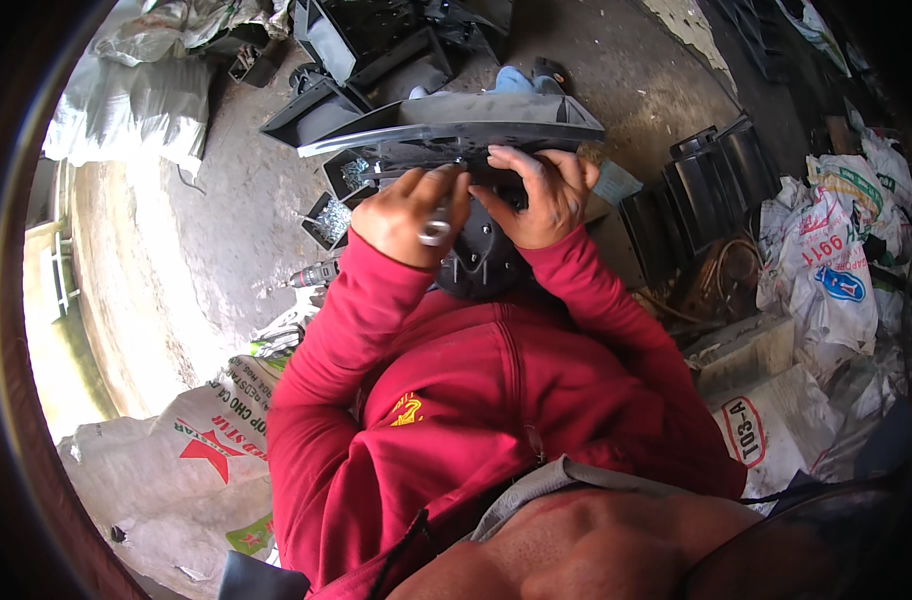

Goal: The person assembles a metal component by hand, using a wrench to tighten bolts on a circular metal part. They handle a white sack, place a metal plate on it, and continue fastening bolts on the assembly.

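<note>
View: the head camera is looking down on both hands.
Black panel (466, 135): it is lying crosswise under and just beyond both grips, reaching out past them on either side.
Left grip (408, 215): its fingers are curling in at the panel's near edge; whether they are pinching something small, I cannot tell, because the knuckles are hiding the tips.
Right grip (549, 200): its fingers are bending onto the panel while the thumb is pointing toward the left grip; how firmly it is grasping, I cannot tell.
Black studded piece (484, 255): it is sitting below and between the grips, partly covered by them.
Small bins (328, 220): two are standing just left of the left grip, both holding shiny metal bits.
Power tool (316, 272): it is lying below and left of the left grip, near the sleeve.
Pale sheet (618, 183): it is lying just right of the right grip.
Stacked black parts (714, 185): they are standing farther right of it.
Black trays (376, 60): they are crowding the floor (266, 140) beyond the grips, the panel hiding some of what is lying there.
White sacks (826, 255): they are heaping up well right of the right grip.
</note>
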Available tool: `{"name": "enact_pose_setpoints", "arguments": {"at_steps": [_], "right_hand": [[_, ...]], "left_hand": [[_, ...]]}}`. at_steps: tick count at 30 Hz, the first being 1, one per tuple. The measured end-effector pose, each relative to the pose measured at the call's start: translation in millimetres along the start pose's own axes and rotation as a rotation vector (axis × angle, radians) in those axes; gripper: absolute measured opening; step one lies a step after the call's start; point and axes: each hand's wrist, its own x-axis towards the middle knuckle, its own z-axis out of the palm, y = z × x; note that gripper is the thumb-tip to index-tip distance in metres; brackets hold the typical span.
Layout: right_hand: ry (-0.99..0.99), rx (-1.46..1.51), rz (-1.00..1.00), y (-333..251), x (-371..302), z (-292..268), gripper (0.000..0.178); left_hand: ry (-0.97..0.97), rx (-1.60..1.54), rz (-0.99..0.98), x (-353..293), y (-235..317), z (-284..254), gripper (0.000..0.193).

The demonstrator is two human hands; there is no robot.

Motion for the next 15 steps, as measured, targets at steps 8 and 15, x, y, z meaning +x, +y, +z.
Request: {"name": "enact_pose_setpoints", "arguments": {"at_steps": [8, 15], "right_hand": [[-0.029, -0.014, -0.005, 4, -3, 0, 0.045], [0.044, -0.008, -0.028, 6, -6, 11, 0.048]], "left_hand": [[-0.185, 0.079, -0.018, 11, -8, 7, 0.011], [-0.169, -1.044, -0.677, -18, -50, 11, 0.033]]}}
